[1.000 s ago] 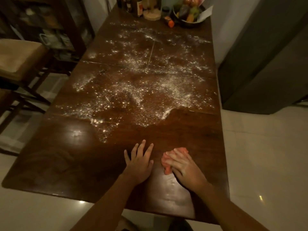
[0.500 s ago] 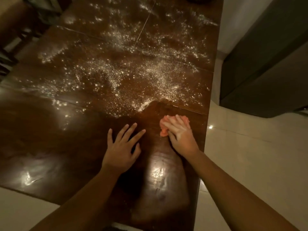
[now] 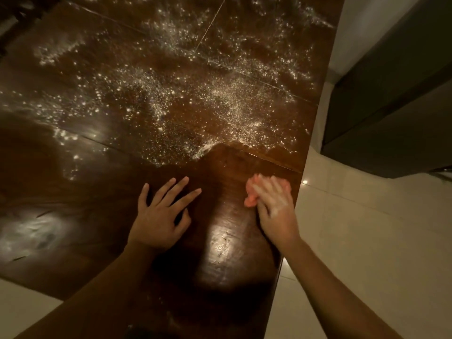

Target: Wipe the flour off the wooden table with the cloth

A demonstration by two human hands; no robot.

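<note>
A dark wooden table (image 3: 227, 241) fills the view. White flour (image 3: 195, 101) is scattered over its middle and far part, while the near strip shows bare glossy wood. My right hand (image 3: 274, 206) presses flat on an orange cloth (image 3: 250, 198) near the table's right edge, and most of the cloth is hidden under the fingers. My left hand (image 3: 161, 214) rests flat on the bare wood to the left of it, fingers spread, holding nothing. A ridge of pushed flour (image 3: 205, 149) lies just beyond the two hands.
The table's right edge (image 3: 297, 192) runs close beside my right hand, with pale tiled floor (image 3: 367, 241) below it. A dark cabinet or door (image 3: 396, 94) stands at the right. Dim furniture shows at the top left corner (image 3: 14, 18).
My right hand has slid the cloth forward and to the right, toward the table's edge. The camera has tilted down and nearer, so the far objects have left the view. My left hand stays flat.
</note>
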